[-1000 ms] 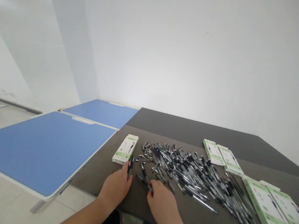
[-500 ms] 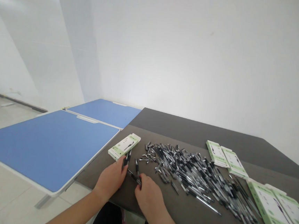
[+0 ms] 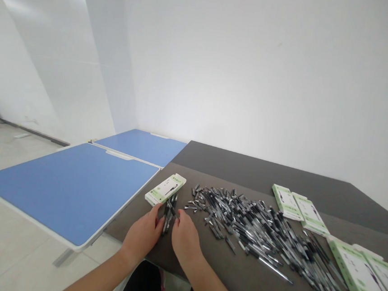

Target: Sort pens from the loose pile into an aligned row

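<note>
Risk: pens (image 3: 168, 224) could roll apart if side pressure turns uneven | left hand (image 3: 143, 232): half curled against their left side, grip hidden, cannot tell | right hand (image 3: 186, 236): nearly closed, pinching a slanted pen (image 3: 172, 209) | location: on surface (image 3: 220, 274), between hands, just beside box (image 3: 165, 189)

Ahead of me a plain white wall (image 3: 237, 77) fills the far side. I sit at a flat, dark grey-brown table (image 3: 213, 158); to its left are two rectangular blue tabletops (image 3: 71, 189) with white rims. Pale floor tiles (image 3: 10, 261) show at left, where bright light (image 3: 19, 5) gleams.
</note>
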Tool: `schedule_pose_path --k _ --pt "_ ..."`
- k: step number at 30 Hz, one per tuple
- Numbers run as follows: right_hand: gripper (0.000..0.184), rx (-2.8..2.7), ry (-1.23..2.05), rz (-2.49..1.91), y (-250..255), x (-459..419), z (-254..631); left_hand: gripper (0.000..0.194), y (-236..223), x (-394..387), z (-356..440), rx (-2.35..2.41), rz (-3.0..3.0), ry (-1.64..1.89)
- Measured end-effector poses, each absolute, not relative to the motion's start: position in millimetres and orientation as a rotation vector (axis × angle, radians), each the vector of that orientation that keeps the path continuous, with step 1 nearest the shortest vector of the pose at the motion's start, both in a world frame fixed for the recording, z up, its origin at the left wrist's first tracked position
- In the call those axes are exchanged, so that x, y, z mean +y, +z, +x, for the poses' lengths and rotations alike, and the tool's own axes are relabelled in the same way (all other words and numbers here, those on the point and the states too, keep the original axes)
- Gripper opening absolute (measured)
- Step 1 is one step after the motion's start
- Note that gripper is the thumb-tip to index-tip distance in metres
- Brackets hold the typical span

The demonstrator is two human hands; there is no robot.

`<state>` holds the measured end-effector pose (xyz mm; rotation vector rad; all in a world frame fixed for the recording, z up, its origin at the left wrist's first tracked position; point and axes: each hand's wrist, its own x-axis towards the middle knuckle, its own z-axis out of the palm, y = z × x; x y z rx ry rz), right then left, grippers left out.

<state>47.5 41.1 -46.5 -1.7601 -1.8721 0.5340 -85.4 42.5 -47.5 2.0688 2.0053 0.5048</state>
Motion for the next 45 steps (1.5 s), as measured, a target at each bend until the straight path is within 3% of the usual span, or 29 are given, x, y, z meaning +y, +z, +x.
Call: schedule_pose_path --k 8,13,22,34,38,45 --pt "0.047 -1.811 0.496 -1.784 -47 30 44 0.042 -48 44 -83 2.03 2.068 0.472" --pt "0.043 -1.864 0.508 -1.663 -43 26 41 0.042 -46 44 -82 2.028 2.051 0.433" --pt "0.039 -1.952 0.252 -1.711 -56 14 35 0.04 -45 44 -77 2.018 2.109 0.441" --pt "0.039 -1.885 0.391 -1.718 -45 22 41 0.037 -43 45 -73 2.019 2.123 0.404" --pt "0.042 -1.91 0.36 -1.656 -52 8 45 0.037 -43 46 -73 1.982 2.232 0.55" --pt "0.021 -1.899 0.11 -1.671 -42 5 116 0.033 -32 35 -65 1.844 2.263 0.748"
